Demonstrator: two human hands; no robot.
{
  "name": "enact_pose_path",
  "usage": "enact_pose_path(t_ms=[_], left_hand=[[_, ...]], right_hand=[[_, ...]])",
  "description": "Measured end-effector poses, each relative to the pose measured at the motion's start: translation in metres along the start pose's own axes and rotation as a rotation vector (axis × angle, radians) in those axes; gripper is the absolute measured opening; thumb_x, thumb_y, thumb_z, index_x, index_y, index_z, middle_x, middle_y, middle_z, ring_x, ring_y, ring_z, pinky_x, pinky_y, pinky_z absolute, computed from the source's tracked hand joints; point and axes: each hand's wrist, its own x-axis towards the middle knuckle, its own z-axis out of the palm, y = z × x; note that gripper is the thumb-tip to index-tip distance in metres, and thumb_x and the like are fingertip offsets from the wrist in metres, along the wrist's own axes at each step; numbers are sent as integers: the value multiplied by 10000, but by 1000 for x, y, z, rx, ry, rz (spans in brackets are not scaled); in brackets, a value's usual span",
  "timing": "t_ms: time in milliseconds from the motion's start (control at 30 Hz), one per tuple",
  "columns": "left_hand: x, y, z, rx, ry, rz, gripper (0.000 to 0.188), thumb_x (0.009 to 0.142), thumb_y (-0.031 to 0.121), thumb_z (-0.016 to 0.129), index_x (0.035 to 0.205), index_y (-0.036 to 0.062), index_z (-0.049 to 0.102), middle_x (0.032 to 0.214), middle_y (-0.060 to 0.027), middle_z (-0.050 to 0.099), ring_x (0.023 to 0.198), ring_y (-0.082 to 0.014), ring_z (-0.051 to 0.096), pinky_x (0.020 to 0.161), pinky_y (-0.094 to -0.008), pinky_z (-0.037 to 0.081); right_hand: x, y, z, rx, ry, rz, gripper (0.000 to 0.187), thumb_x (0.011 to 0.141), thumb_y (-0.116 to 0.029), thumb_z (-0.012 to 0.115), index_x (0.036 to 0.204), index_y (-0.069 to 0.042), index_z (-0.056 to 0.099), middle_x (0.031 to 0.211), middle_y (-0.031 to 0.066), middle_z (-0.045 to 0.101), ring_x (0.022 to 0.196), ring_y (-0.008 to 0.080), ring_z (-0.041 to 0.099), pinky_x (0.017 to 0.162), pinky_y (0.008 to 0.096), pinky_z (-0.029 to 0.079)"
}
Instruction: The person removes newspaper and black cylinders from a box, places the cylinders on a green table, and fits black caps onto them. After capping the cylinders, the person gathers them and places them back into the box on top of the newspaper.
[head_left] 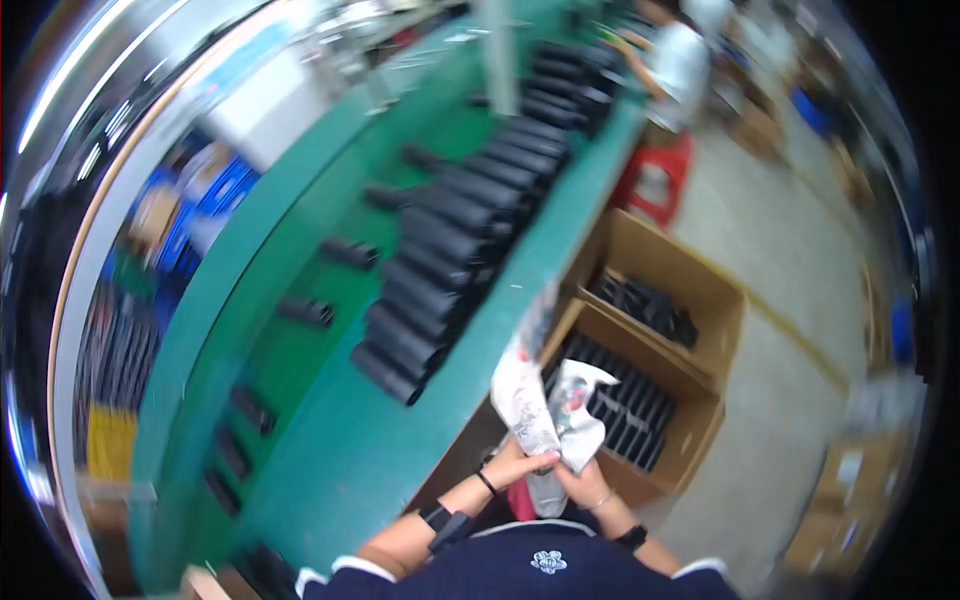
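Close in front of my body, my left hand [518,463] and my right hand [583,484] meet, fingers closed on a crumpled white printed plastic bag [527,405]. A second white flap with coloured print [578,415] stands up beside it; I cannot tell whether it is part of the same bag. The bag's upper end is smeared by motion. Just beyond my hands stands an open cardboard box [705,440] holding rows of black cylinders [630,410]. On the green bench [400,470] to my left lies a long row of similar black cylinders [430,260].
Several loose black cylinders [350,252] lie on the green strip beyond the row. Another open carton [725,320] with black parts adjoins the box. Farther off, a person [675,65] works at the bench by a red stool [660,180]. Stacked cartons [850,490] stand at right.
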Motion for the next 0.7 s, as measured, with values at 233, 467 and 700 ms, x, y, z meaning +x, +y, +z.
enact_pose_path(t_ms=[233,467,700], left_hand=[[-42,34,-4,336,465,491,1125,692,398,802,1466,-4,90,1462,-260,195,1371,-357,198,1121,-427,205],[-122,47,54,698,1079,777,960,654,419,777,1418,84,303,1253,-202,367,1167,-389,387,991,-442,326],[-172,33,46,679,1014,781,1022,540,446,837,1345,6,386,1203,-184,425,1093,-345,462,929,-403,412]], right_hand=[[13,-36,33,-100,-233,-80,609,783,-21,703,1310,69,411,1286,168,493,1175,257,482,1015,366,368],[57,-68,20,216,-406,-74,400,872,-5,601,1238,107,483,1217,155,558,1072,227,554,924,350,456],[27,-113,79,203,-525,18,395,868,-22,617,1227,91,501,1222,140,555,1059,208,550,921,332,438]])
